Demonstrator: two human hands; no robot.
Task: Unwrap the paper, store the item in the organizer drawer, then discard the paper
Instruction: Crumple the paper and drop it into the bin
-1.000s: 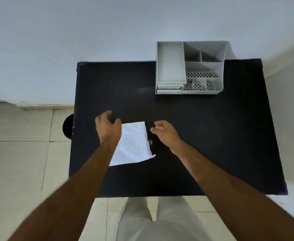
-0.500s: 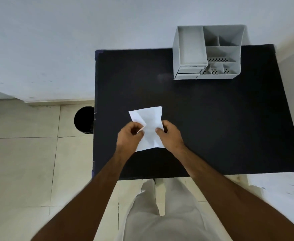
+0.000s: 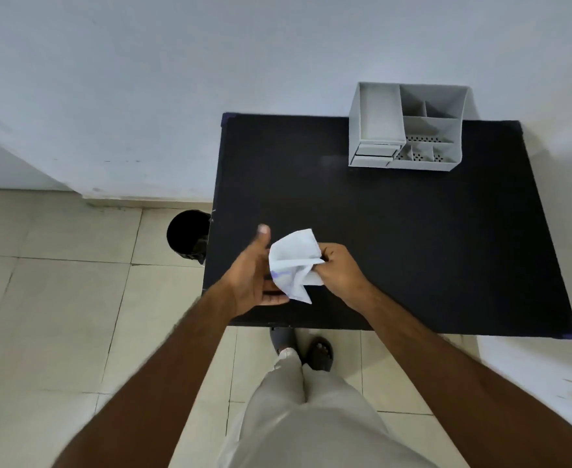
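A crumpled white sheet of paper (image 3: 293, 261) is lifted above the near left part of the black table (image 3: 413, 231). My right hand (image 3: 340, 270) grips its right side. My left hand (image 3: 256, 275) cups its left side, thumb up and fingers underneath. A grey desk organizer (image 3: 408, 126) stands at the table's far edge, with a small drawer (image 3: 374, 155) at its front left that looks shut. The wrapped item is not visible.
A black bin (image 3: 188, 234) stands on the tiled floor just left of the table. A white wall runs behind the table. My legs and sandalled feet are below the table's near edge.
The paper lay flat on the table one second ago. Both hands have since taken hold of it, lifted it and bunched it up. The view has shifted so the table sits further right.
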